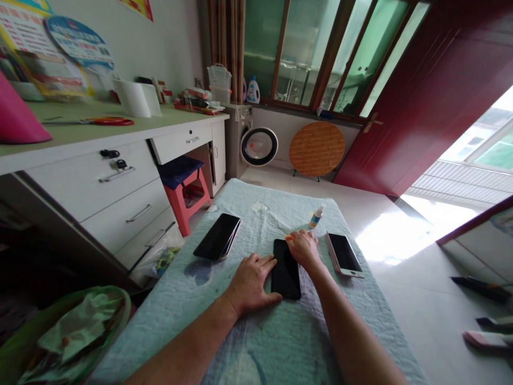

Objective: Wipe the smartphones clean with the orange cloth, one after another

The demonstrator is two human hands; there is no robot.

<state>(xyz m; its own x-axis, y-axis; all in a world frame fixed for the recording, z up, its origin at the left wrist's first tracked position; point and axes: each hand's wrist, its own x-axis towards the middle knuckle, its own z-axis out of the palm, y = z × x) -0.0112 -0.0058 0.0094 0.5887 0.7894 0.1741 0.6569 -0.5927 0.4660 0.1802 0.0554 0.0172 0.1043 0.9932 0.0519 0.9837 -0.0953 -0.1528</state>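
Note:
A black phone [285,274] lies screen up in the middle of a table covered with a pale blue cloth [256,331]. My left hand [250,283] rests flat beside the phone's left edge, fingers stretched and touching it. My right hand [303,248] sits at the phone's top right corner, fingers curled around a small orange thing I cannot make out. A stack of dark phones [217,236] lies to the left. A white-framed phone [345,254] lies to the right. A small white bottle [316,216] stands behind my right hand.
A white desk with drawers [120,182] runs along the left, a red stool [185,192] under it. A green-lined bin [68,331] stands at the lower left. A washing machine [250,141] and round wooden tabletop [316,148] stand at the back. Red door [425,96] open at right.

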